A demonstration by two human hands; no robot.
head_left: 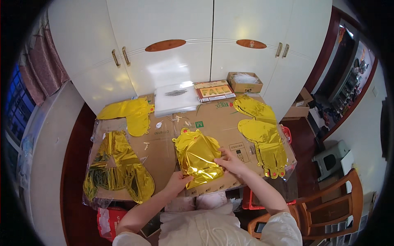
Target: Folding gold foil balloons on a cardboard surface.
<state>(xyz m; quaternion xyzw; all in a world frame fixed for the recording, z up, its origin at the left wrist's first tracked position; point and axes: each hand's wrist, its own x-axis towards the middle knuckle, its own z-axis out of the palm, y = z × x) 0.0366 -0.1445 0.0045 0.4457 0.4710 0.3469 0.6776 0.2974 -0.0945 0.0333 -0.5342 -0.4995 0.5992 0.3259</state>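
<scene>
Evenly framed by two bare hands: a folded gold foil near the desk's front edge

The folded gold foil [198, 156] lies on the cardboard-topped desk [162, 143], close to the person's body, its upper layer creased and shiny, its far end scalloped with small red dots. At its near left corner, the left hand [177, 183] grips the foil, the thumb on top and the other fingers curled below. At its right edge, the right hand [233, 163] has thumb and forefinger bent against the foil; whether they pinch it or only press on it, I cannot tell.

Just beyond the folded foil, small pale scraps [177, 119] are scattered on the cardboard. Left of it lies a wide, flat A-shaped foil [117, 141], gold and wrinkled, and beyond that, to its far left, an angled gold foil [138, 119]. Right of it, past the right hand, a long gold foil [262, 137] stretches along the desk, with red dots at its near end.

Farther beyond the folded foil stand a stack of translucent sheets [168, 104], a printed card [215, 92] with gold lettering and an open brown box [246, 87] of whitish contents, all before a glossy white cabinet [172, 24]. Well to its right and nearer the person is a wooden chair [355, 197]; well to its left and nearer, a red bag [107, 225].
</scene>
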